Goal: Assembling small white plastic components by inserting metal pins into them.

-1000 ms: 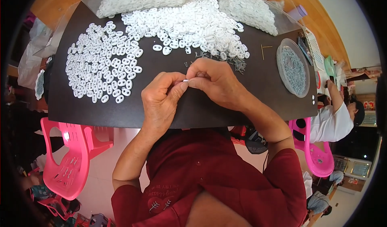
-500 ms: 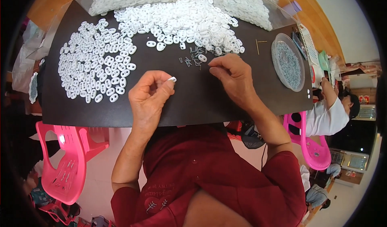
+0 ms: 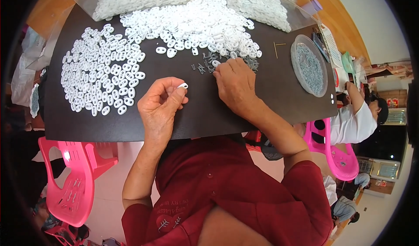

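A white piece (image 3: 183, 85) is pinched in the left hand (image 3: 160, 103), above the bench (image 3: 196, 119). The right hand (image 3: 235, 82) is placed at small grey fasteners (image 3: 211, 57) — grip cannot be told. Beyond, loose white pieces (image 3: 187, 23) are heaped — backed by clear bins (image 3: 301, 23).

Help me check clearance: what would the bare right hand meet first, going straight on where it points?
The bare right hand would probably first meet a white oval plastic piece beside small grey screw-like pins; depth leaves contact unclear.
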Available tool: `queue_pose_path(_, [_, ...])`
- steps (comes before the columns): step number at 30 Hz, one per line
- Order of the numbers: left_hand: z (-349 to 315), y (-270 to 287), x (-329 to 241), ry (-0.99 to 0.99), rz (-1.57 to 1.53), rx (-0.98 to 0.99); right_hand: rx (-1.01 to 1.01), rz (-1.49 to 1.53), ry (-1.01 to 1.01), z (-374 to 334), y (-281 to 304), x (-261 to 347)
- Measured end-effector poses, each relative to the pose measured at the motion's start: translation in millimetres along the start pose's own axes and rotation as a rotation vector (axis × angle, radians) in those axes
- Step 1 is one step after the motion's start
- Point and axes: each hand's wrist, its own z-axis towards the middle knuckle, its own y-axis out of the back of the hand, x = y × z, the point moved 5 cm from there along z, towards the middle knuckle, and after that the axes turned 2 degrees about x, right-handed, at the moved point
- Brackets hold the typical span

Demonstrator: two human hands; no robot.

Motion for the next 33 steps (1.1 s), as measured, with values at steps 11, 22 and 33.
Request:
queue_pose_path(11, [-1,7,-2,0.040,-0.143,-0.002,0.029,0.234,-0.029,-9,13,3])
queue_pose_path(22, [-5,-4,-3,0.164,-0.334,0.056,0.158,0.804,-0.181,10,19,28])
queue_pose_path(33, [-13,-13,-3,0.124,-0.285,0.034,0.257,1.080,-0.437,2,17,35])
